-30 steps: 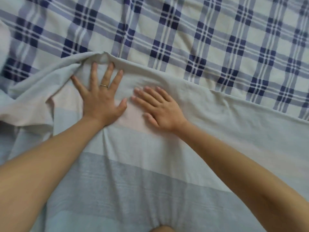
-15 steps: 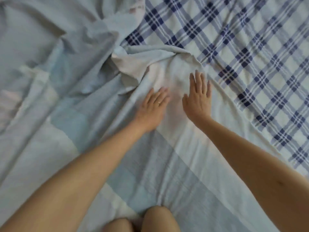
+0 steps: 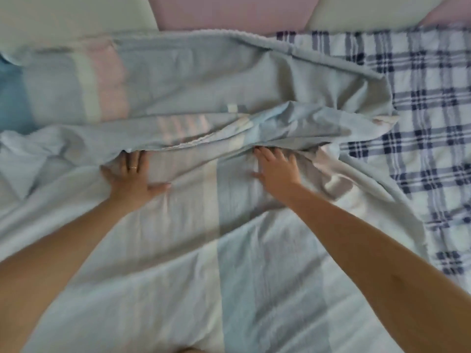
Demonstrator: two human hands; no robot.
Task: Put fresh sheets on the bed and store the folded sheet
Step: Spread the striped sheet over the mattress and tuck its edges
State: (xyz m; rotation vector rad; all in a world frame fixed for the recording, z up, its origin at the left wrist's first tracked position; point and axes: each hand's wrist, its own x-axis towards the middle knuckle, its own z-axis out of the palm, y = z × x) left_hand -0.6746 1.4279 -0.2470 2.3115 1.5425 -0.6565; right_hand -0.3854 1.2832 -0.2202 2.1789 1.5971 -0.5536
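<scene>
A pale blue sheet (image 3: pixel 229 263) with light, pink and darker blue stripes covers most of the bed, bunched into a long fold across the middle. Under it, at the right, lies a white sheet with a navy plaid pattern (image 3: pixel 428 118). My left hand (image 3: pixel 132 177) lies flat on the striped sheet, fingers spread, their tips just under the fold's edge. My right hand (image 3: pixel 276 169) also presses flat on the sheet, its fingertips tucked under the same fold. A ring shows on my left hand.
A padded headboard with pink (image 3: pixel 229 11) and cream (image 3: pixel 71 14) panels runs along the top. A bright blue patch (image 3: pixel 12 98) shows at the far left edge. The picture is blurred by motion.
The view has swung toward the headboard. Both hands have slid apart and forward on the striped sheet, up to the bunched fold, staying flat.
</scene>
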